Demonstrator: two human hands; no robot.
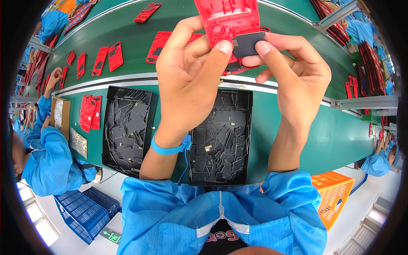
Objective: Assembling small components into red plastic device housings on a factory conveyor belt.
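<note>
My left hand grips a red plastic housing with moulded ribs and a round recess, its thumb on the lower edge. Between the thumb and fingers of my right hand is a thin black rectangular pad with a small tan tab. The pad lies against or just over the housing; I cannot tell whether it is seated. Below my hands, a black tray holds many similar dark pieces, and a second black tray stands to its left. A blue strap circles my left wrist.
Red housings lie along the green belt beyond a metal rail. A red pair rests left of the trays, near a cardboard box. A co-worker sits at the left. An orange crate stands low right, blue crates low left.
</note>
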